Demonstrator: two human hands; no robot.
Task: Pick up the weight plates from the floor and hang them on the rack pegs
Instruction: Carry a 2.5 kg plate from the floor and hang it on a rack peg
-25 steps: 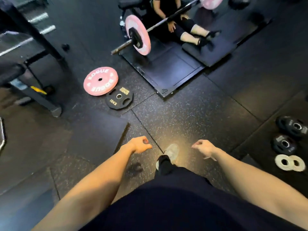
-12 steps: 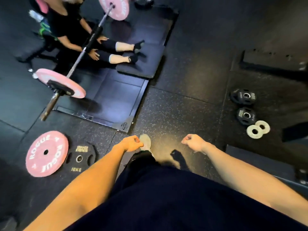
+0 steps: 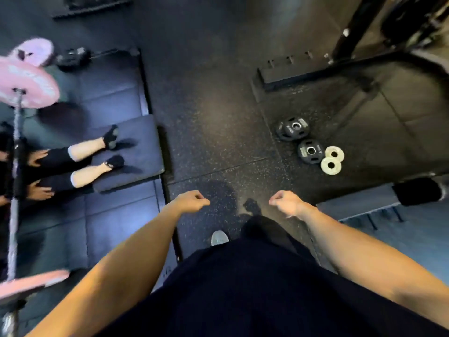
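Honestly nothing is hung yet as far as I can see. Both hands are out in front with nothing in them: left hand (image 3: 192, 200) has its fingers loosely curled in, right hand (image 3: 286, 203) the same, no plate in either. They hang over bare floor (image 3: 218, 132), well apart from any plate.

The plates I'd go for are ahead and to my right: two black plates, the far one (image 3: 292, 128) and the near one (image 3: 310, 151), lying flat and just beside each other, then two small white plates (image 3: 331, 160) right next to the near black one, the two of them touching or slightly overlapping. All four are flat on the floor.

The rack (image 3: 349, 32) looks like that dark upright frame in the top right corner, past the plates. I can't make out any pegs from here, too blurry and mostly out of frame, so I can't say whether anything is on them.

To my left somebody is sitting on a mat (image 3: 136, 147) with a barbell (image 3: 15, 166) loaded with pink plates (image 3: 26, 81) across their lap. I'd guess those aren't mine to touch.

So my read: we're at the walk-up stage. Every floor plate in view has yet to be picked up, carried and hung.
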